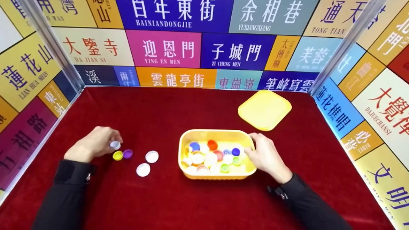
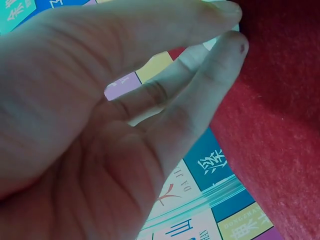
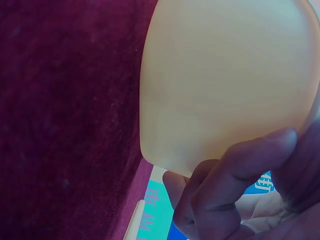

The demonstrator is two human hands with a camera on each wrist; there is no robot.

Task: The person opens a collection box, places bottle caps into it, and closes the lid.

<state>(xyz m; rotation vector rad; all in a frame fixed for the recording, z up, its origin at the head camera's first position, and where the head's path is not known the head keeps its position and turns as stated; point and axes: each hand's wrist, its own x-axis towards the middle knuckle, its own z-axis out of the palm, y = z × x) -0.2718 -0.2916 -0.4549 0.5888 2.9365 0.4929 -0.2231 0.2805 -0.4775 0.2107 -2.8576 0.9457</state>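
Note:
My left hand (image 1: 98,142) pinches a white bottle cap (image 1: 115,145) between thumb and fingertips, low over the left side of the table. In the left wrist view, a pale bit of the cap shows between the fingertips (image 2: 231,50). Right beside it are a yellow cap (image 1: 118,156) and a purple cap (image 1: 127,154). Two white caps, one farther back (image 1: 152,157) and one nearer (image 1: 143,170), lie to their right. My right hand (image 1: 266,155) grips the right end of a yellow plastic box (image 1: 218,176), thumb over the rim. Several caps of mixed colours lie inside.
The yellow lid (image 1: 265,110) lies on the red tablecloth (image 1: 159,108) behind the box, to the right. Panels with coloured street-name signs (image 1: 172,48) wall in the table at the back and on both sides, with metal corner posts (image 1: 342,48).

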